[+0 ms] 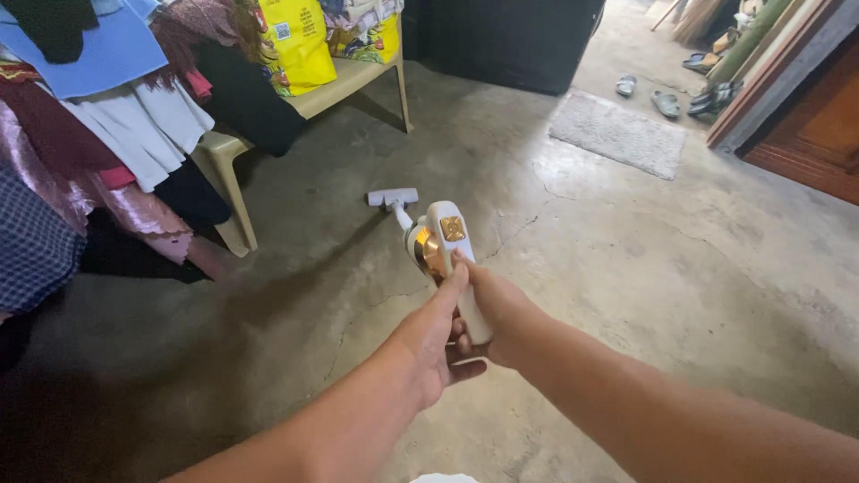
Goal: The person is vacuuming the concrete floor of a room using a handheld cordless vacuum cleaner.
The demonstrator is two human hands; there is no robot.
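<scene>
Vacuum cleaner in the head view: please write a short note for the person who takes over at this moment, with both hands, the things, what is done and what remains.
Right hand: closed around the handle of the white and gold stick vacuum cleaner.
Left hand: against the same handle, thumb stretched up to the body.
Things: the floor nozzle rests on the cracked concrete floor, close to the beige plastic bench that carries clothes and a yellow bag. A grey mat lies farther right.
Done: vacuum held, nozzle down on the floor.
Left: whether it is running, or which floor parts are cleaned, cannot be seen.
</scene>
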